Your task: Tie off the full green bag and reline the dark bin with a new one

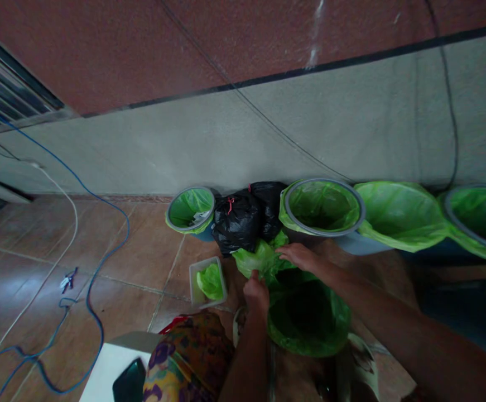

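Green liner (259,259) bunched between left hand (256,291) and right hand (299,257), pinched at its edges by closed fingertips.

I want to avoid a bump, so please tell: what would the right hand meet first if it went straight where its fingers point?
The right hand would first meet the crumpled green plastic at its fingertips; beyond that, probably a black bag, though depth is unclear.

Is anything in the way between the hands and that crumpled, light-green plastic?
No, nothing that I can see. The left hand and right hand are both right on the crumpled, light-green plastic. The shiny black plastic bag with a red tie is beyond it, not between.
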A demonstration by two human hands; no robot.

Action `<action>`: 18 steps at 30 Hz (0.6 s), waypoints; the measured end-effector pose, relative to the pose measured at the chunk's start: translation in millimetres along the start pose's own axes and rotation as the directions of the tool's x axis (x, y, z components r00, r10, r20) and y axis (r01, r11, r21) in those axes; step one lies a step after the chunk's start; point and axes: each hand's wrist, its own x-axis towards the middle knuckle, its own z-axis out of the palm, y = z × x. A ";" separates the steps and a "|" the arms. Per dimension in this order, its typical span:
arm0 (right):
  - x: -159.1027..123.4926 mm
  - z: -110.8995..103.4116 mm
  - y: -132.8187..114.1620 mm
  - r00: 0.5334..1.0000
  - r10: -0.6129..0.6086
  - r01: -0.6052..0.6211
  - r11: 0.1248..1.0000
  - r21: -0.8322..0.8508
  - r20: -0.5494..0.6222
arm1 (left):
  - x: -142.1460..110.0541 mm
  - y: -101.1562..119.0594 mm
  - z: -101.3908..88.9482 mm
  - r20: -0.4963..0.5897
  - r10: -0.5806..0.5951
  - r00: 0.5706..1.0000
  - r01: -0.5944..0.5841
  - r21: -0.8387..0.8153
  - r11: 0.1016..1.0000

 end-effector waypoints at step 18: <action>-113.5 14.6 -7.5 0.693 0.650 -0.667 0.742 0.067 -0.310 | 21.9 8.9 -49.1 0.010 0.028 1.000 -0.020 -0.452 0.892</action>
